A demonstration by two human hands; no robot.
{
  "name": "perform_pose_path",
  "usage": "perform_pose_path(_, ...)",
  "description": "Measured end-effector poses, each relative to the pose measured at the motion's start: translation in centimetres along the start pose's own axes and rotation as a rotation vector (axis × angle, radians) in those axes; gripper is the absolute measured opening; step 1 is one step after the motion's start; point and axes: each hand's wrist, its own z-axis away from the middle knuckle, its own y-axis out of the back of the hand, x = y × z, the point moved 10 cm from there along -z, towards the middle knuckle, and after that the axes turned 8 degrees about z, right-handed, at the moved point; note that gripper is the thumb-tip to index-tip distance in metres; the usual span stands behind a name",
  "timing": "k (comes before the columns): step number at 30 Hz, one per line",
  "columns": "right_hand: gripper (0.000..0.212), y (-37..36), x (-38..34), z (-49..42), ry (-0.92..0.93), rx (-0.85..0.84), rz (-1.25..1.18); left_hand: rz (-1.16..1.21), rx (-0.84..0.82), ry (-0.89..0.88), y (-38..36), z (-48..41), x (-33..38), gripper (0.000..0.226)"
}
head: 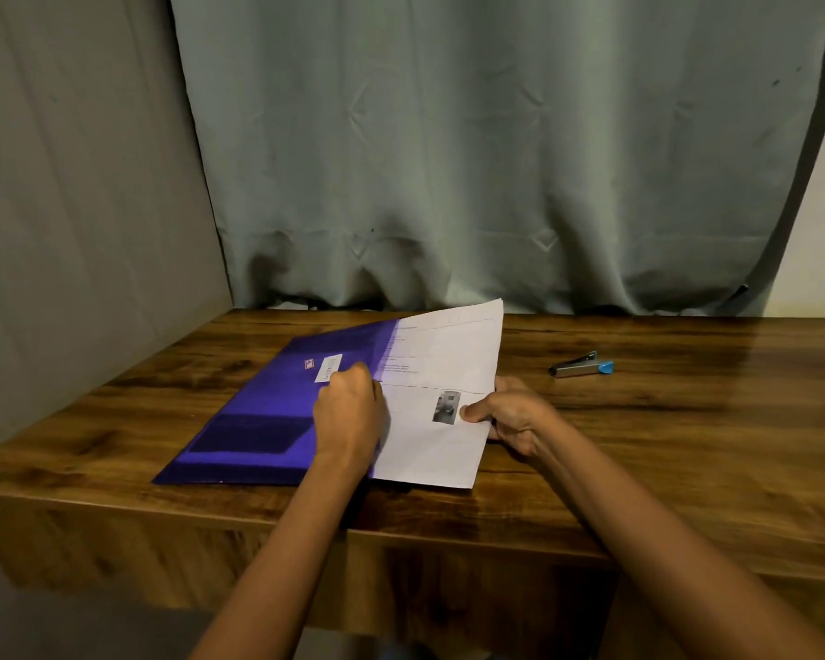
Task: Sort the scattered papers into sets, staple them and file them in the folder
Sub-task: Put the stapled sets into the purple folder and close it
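1. Left grip (348, 412) curled round open edge of purple folder (258, 421), flat on table (639, 445) near front edge.
2. Right grip (510, 412) pinching right edge of papers (444, 354), half inside folder.
3. Stapler (582, 366) well apart rightward, bare wood between.

Glossy wood-grain table (639, 421); shiny purple plastic folder (258, 421); matt white papers (444, 354); metal stapler (579, 366); cloth curtain (496, 159).
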Motion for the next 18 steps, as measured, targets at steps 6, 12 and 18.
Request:
perform_pose_path(6,0.033,-1.8,-0.3,-0.6,-0.027,-0.03,0.029,-0.012,0.013,-0.013,0.5,0.1,-0.2,0.021)
perform_pose_path(12,0.038,-4.3,-1.2,-1.6,-0.04,0.023,0.024,-0.037,-0.028,-0.015,0.1,0.7,0.0,0.023)
perform_pose_path(18,0.039,-6.0,-1.4,-2.1,-0.056,0.049,-0.033,-0.043,-0.048,-0.007,0.0,0.6,-0.5,0.022)
